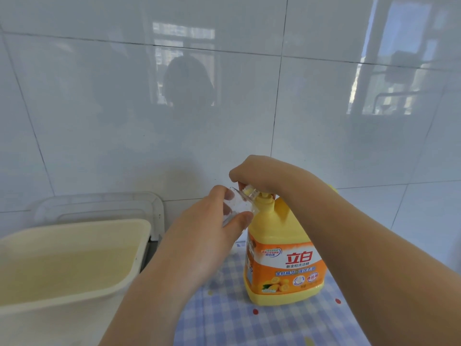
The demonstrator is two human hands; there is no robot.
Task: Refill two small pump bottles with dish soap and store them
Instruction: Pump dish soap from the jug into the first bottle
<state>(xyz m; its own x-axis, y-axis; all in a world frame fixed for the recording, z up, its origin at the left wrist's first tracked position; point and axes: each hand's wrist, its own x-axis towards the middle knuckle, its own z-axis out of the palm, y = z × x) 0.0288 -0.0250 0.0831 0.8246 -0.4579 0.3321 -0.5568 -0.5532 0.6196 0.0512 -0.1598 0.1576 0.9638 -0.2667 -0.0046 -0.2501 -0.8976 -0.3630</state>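
Holding the small clear bottle (238, 204) tilted in curled fingers, the left hand (212, 233) presented its mouth to the pump head (265, 196), at 10 o'clock of the dish soap jug (284, 260) on the checked surface (249, 325). The right hand (257, 174) had its fingers curled over that pump head. Slow, full strokes probably suited best, limiting drips.

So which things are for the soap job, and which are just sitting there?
For the job:
big yellow plastic dish soap jug
small clear plastic bottle
left hand holding the bottle
right hand on the jug's pump

Just lying about:
cream plastic basin
blue checked cloth
white plastic tray behind the basin
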